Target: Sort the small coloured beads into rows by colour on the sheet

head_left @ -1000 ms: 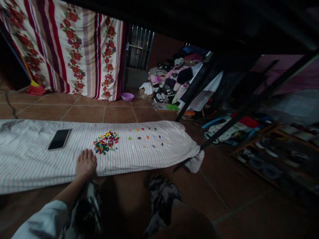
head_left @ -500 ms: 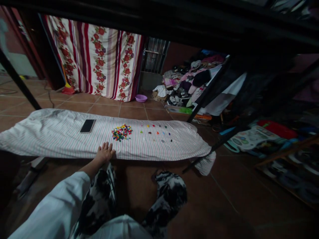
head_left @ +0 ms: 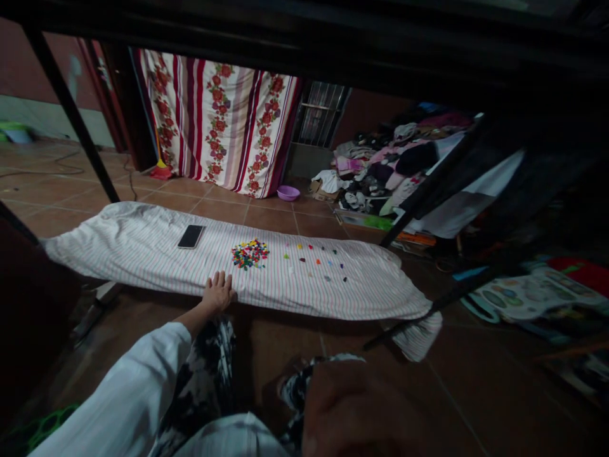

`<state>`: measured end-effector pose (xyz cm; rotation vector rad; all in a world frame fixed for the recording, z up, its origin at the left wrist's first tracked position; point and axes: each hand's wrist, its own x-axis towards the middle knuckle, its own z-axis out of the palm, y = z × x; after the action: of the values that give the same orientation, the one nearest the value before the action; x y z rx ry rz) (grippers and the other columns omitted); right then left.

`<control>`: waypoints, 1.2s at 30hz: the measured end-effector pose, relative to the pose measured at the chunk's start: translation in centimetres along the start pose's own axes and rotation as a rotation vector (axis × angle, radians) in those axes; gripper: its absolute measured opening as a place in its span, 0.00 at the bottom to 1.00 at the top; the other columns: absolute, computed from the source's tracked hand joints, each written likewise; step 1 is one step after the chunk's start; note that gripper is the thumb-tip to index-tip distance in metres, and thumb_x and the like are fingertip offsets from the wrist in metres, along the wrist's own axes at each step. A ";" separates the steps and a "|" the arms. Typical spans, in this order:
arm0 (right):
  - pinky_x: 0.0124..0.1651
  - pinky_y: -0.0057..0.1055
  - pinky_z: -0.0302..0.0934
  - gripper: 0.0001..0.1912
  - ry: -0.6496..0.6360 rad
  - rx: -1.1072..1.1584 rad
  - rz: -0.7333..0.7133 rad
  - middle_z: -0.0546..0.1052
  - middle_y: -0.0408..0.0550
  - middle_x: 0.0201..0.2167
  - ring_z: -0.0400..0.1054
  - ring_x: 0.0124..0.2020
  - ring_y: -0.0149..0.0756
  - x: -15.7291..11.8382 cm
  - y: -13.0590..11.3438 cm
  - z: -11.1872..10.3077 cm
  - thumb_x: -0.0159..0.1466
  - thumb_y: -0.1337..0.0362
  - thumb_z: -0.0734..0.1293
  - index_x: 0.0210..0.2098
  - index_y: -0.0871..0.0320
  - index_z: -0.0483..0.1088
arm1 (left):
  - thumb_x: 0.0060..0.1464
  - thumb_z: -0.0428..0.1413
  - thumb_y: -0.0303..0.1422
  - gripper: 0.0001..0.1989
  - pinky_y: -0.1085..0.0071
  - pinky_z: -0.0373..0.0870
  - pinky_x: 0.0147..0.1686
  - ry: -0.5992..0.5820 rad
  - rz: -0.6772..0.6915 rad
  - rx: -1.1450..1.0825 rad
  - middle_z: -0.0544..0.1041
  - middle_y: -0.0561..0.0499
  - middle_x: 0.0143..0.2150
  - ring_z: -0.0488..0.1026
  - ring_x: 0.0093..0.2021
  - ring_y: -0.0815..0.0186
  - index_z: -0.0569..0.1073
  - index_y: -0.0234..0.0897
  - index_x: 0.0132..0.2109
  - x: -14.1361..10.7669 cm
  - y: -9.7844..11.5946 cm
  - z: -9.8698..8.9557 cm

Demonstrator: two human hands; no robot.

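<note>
My left hand (head_left: 219, 292) lies flat on the near edge of a striped cloth (head_left: 143, 244), its fingers stretched out and holding nothing. Just beyond it sits a pile of tiny multicoloured pieces (head_left: 250, 255), too small to name. More single pieces of different colours lie spaced in rows right of the pile, among them a red-orange piece (head_left: 318, 261). A dark-screened phone (head_left: 191, 236) rests on the cloth to the left. Low in the view, close to the camera, my right hand (head_left: 352, 409) is a brown blur over my patterned trouser leg; its fingers cannot be made out.
Dark metal bars (head_left: 71, 114) frame the cloth-covered surface. Behind it hang a flowered curtain (head_left: 214, 127) and, on the tiled floor, a purple basin (head_left: 288, 193). A heap of clothes (head_left: 380, 165) lies at the back right. A red broom (head_left: 161, 170) leans by the doorway.
My right hand has come into view at the bottom, blurred. The view has swung left, shifting the scene rightward. My left hand stays at the cloth's edge, and a whitish piece no longer shows in the nearest row.
</note>
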<state>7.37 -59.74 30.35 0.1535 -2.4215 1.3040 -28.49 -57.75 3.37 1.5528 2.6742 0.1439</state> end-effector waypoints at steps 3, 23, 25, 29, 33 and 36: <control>0.46 0.27 0.66 0.12 0.020 0.060 -0.002 0.79 0.49 0.37 0.73 0.41 0.32 1.4 2.1 -0.3 0.69 0.59 0.62 0.47 0.49 0.75 | 0.64 0.39 0.38 0.22 0.52 0.51 0.63 0.094 -0.015 -0.016 0.63 0.40 0.65 0.54 0.67 0.52 0.66 0.37 0.59 0.2 0.2 -0.2; 0.43 0.31 0.66 0.18 -0.015 0.172 0.551 0.79 0.50 0.38 0.73 0.39 0.36 4.8 17.9 0.9 0.66 0.51 0.63 0.44 0.57 0.76 | 0.59 0.42 0.30 0.16 0.54 0.61 0.54 0.339 -0.191 -0.119 0.70 0.34 0.56 0.62 0.61 0.50 0.70 0.30 0.48 8.1 -0.2 0.1; 0.43 0.31 0.66 0.17 -0.015 0.180 0.558 0.79 0.49 0.37 0.73 0.39 0.35 5.5 18.8 1.0 0.66 0.52 0.63 0.43 0.58 0.76 | 0.59 0.42 0.30 0.15 0.54 0.61 0.53 0.359 -0.191 -0.119 0.71 0.35 0.53 0.64 0.59 0.51 0.70 0.31 0.47 8.2 -0.2 0.1; 0.44 0.31 0.66 0.13 0.029 0.128 0.578 0.79 0.48 0.38 0.73 0.38 0.35 8.0 22.0 1.6 0.65 0.61 0.62 0.43 0.58 0.76 | 0.59 0.42 0.29 0.14 0.55 0.60 0.53 0.391 -0.196 -0.119 0.71 0.35 0.53 0.64 0.58 0.52 0.70 0.31 0.46 8.0 0.1 -0.1; 0.41 0.29 0.65 0.13 0.150 -0.036 0.577 0.78 0.48 0.38 0.72 0.34 0.32 11.2 27.4 2.8 0.63 0.66 0.61 0.41 0.57 0.76 | 0.60 0.41 0.27 0.16 0.55 0.60 0.54 0.406 -0.210 -0.121 0.72 0.36 0.54 0.64 0.58 0.52 0.71 0.32 0.47 7.8 0.3 0.0; 0.44 0.29 0.64 0.13 0.190 -0.152 0.532 0.78 0.48 0.40 0.72 0.39 0.33 13.8 31.1 3.6 0.64 0.67 0.61 0.42 0.55 0.77 | 0.60 0.41 0.27 0.16 0.55 0.59 0.56 0.413 -0.217 -0.127 0.71 0.36 0.56 0.62 0.61 0.52 0.71 0.32 0.47 7.8 0.3 0.1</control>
<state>-14.87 -44.08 9.60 -0.6671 -2.4665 1.2541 -32.08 -50.86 3.35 1.3030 3.0418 0.6780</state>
